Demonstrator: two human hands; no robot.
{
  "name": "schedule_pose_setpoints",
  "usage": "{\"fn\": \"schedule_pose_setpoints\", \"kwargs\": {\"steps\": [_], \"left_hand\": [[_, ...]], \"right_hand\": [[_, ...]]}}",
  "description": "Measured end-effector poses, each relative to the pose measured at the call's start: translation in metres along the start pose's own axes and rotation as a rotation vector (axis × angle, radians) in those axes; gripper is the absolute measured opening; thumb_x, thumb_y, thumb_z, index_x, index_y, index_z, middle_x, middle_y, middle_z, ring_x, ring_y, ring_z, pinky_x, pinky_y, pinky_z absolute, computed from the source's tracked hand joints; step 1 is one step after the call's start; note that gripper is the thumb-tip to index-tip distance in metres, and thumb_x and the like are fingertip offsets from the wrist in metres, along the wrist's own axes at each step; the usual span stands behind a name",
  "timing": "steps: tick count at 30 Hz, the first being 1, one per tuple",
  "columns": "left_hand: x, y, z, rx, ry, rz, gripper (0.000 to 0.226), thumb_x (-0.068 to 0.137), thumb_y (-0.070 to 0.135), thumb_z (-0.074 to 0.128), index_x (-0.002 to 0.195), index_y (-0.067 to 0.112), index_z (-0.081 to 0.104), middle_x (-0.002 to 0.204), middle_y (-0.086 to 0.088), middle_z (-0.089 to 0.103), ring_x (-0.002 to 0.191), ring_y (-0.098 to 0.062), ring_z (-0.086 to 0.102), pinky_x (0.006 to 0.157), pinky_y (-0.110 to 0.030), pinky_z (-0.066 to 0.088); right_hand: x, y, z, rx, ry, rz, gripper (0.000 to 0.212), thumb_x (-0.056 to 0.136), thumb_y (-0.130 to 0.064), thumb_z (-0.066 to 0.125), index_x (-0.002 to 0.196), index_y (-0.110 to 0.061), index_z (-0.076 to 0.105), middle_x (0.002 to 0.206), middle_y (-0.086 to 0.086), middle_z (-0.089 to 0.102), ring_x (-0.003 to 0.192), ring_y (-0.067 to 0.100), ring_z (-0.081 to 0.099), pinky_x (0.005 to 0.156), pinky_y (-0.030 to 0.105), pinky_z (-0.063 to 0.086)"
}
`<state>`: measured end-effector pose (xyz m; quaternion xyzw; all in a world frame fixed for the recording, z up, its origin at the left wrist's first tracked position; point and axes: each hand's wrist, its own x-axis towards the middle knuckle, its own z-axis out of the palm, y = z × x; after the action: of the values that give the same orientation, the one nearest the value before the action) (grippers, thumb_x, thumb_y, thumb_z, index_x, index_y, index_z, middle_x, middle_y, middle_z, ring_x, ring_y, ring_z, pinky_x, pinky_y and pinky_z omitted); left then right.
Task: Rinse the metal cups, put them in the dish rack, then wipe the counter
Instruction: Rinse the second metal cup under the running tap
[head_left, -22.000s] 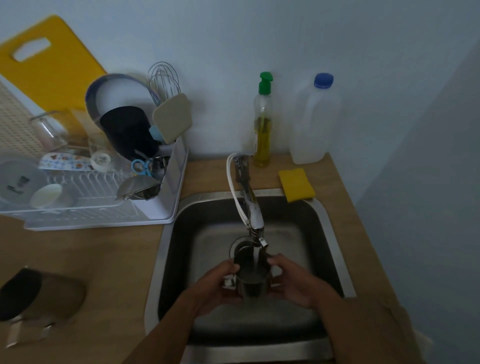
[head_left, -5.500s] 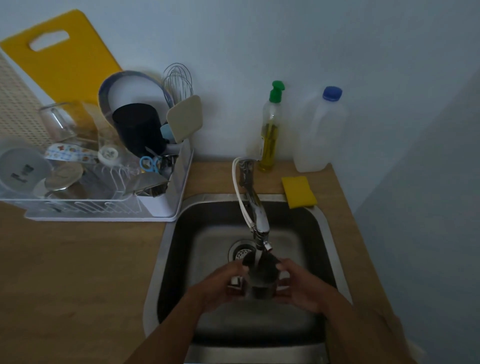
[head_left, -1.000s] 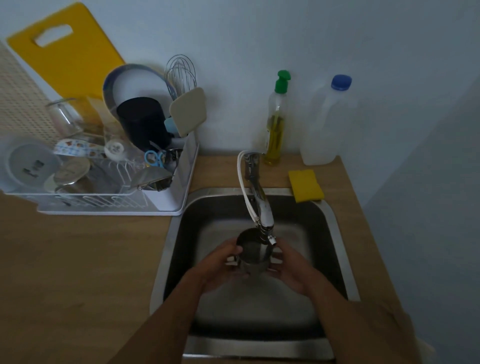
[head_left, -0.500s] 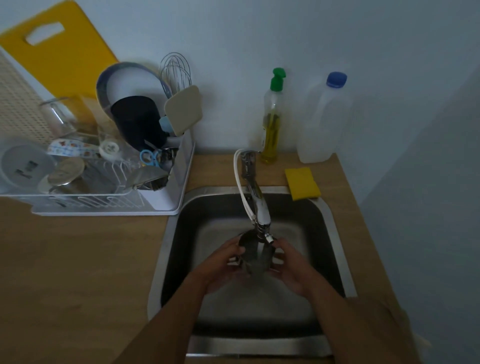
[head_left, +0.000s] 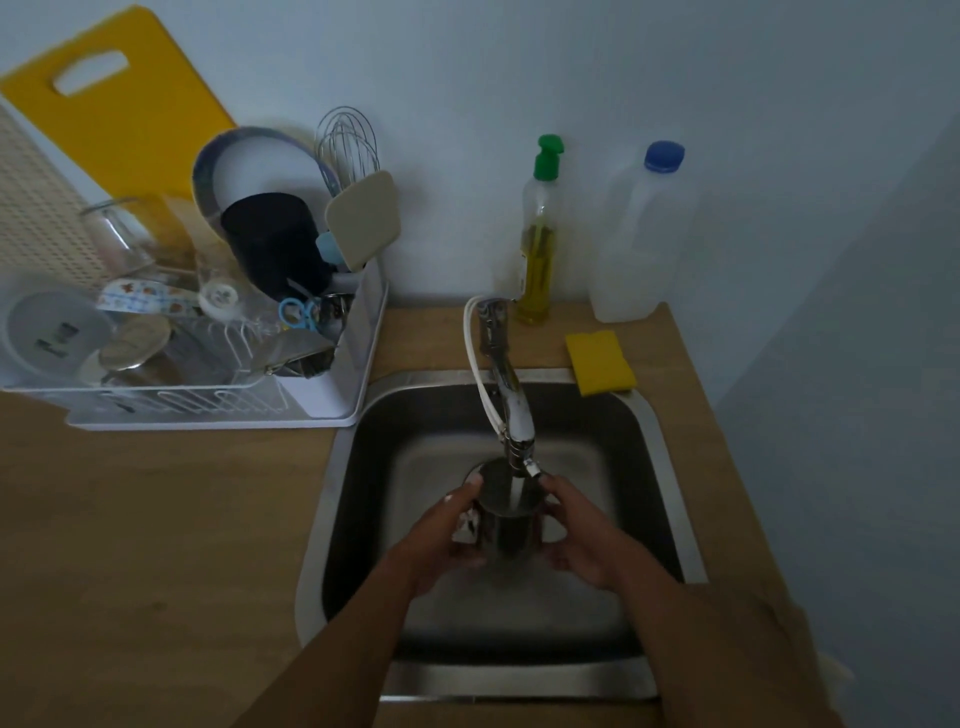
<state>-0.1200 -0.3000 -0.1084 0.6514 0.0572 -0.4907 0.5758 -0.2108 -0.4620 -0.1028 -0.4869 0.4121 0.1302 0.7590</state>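
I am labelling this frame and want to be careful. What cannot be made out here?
Head view, dim light:
Sides of the metal cup: covered by the left hand and right hand.
Drain of the sink: mostly behind cup and faucet.
Left end of the dish rack: cut by frame edge.
Label on the dish soap bottle: too small.

A pale, plain wall (head_left: 519, 62) runs behind a wooden counter (head_left: 156, 519); a second wall (head_left: 857, 364) closes the right side, forming a corner. The light is dim.

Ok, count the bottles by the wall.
2: the green-topped dish soap bottle behind the faucet, and the blue-capped plastic bottle just right of it. None seems hidden.
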Motion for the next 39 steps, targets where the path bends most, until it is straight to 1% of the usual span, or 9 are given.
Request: {"fn": "schedule_pose_setpoints", "kwargs": {"steps": [5,9,14,18,22,28,31,34,39], "left_hand": [[-0.005,-0.015,-0.015,0.105,-0.061,-0.087,0.059,0.086,0.069,0.042,0.124,0.026,0.055,0.121,-0.009,0.060,0.099,-0.035,0.066,0.071,-0.043,0.061],[-0.009,-0.031,-0.019,0.237,-0.015,-0.128,0.064,0.079,0.074,0.049,0.120,0.025,0.054,0.112,-0.011,0.065,0.068,-0.023,0.068,0.059,-0.029,0.052],[-0.009,-0.023,-0.015,0.286,0.108,-0.179,0.059,0.088,0.068,0.042,0.079,0.015,0.065,0.053,-0.003,0.063,0.040,-0.012,0.052,0.043,-0.019,0.036],[-0.008,-0.013,-0.025,0.205,-0.011,-0.319,0.074,0.089,0.072,0.028,0.075,0.010,0.066,0.053,-0.005,0.062,0.038,-0.010,0.050,0.037,-0.014,0.032],[-0.022,-0.011,-0.032,0.121,-0.010,-0.395,0.049,0.095,0.051,0.044,0.091,0.007,0.064,0.074,-0.012,0.065,0.061,-0.020,0.060,0.048,-0.023,0.048],[-0.041,-0.017,-0.045,-0.067,0.166,-0.149,0.036,0.088,0.034,0.063,0.106,0.003,0.069,0.100,-0.018,0.070,0.094,-0.032,0.065,0.080,-0.040,0.055],[-0.047,-0.011,-0.058,-0.100,0.221,-0.079,0.034,0.095,0.031,0.056,0.114,0.005,0.065,0.098,-0.011,0.068,0.087,-0.026,0.064,0.067,-0.032,0.054],[-0.053,-0.004,-0.067,-0.262,0.253,-0.037,0.018,0.101,0.022,0.046,0.110,0.014,0.059,0.095,-0.009,0.062,0.082,-0.026,0.061,0.060,-0.037,0.057],[-0.065,0.012,-0.082,-0.454,0.211,-0.053,0.054,0.076,0.048,0.069,0.111,0.007,0.066,0.112,-0.018,0.065,0.102,-0.036,0.062,0.091,-0.049,0.053]], "right_hand": [[-0.004,0.020,-0.006,-0.373,0.010,0.075,0.065,0.089,-0.075,0.020,0.134,-0.035,0.044,0.134,0.005,0.054,0.101,0.032,0.067,0.082,0.038,0.050],[-0.010,0.024,-0.001,-0.554,0.016,0.075,0.054,0.095,-0.064,0.024,0.110,-0.022,0.054,0.104,0.009,0.065,0.070,0.019,0.067,0.058,0.023,0.047],[0.004,0.030,0.005,-0.649,0.144,0.030,0.063,0.097,-0.058,0.029,0.067,-0.013,0.062,0.049,0.002,0.059,0.048,0.017,0.053,0.055,0.023,0.043],[0.005,0.028,0.007,-0.588,0.169,0.018,0.075,0.092,-0.068,0.026,0.052,-0.013,0.057,0.039,0.003,0.049,0.034,0.015,0.044,0.044,0.018,0.033],[0.003,0.031,0.015,-0.681,0.080,0.104,0.076,0.094,-0.066,0.020,0.053,-0.012,0.056,0.039,0.003,0.048,0.034,0.014,0.046,0.044,0.017,0.036],[-0.005,0.039,0.048,-0.628,-0.048,0.152,0.075,0.096,-0.063,0.019,0.064,-0.009,0.061,0.051,0.007,0.061,0.043,0.017,0.056,0.045,0.019,0.043],[-0.001,0.041,0.059,-0.651,0.065,-0.126,0.072,0.093,-0.066,0.028,0.050,-0.017,0.057,0.048,0.005,0.058,0.046,0.019,0.057,0.056,0.027,0.050],[-0.003,0.043,0.060,-0.911,0.286,-0.801,0.038,0.093,-0.049,0.036,0.077,-0.025,0.061,0.065,0.004,0.066,0.058,0.020,0.062,0.061,0.035,0.053],[-0.031,0.032,0.081,-0.951,0.166,-0.879,0.047,0.073,-0.067,0.052,0.109,-0.038,0.045,0.108,-0.010,0.056,0.096,0.008,0.057,0.081,0.033,0.050]]}}
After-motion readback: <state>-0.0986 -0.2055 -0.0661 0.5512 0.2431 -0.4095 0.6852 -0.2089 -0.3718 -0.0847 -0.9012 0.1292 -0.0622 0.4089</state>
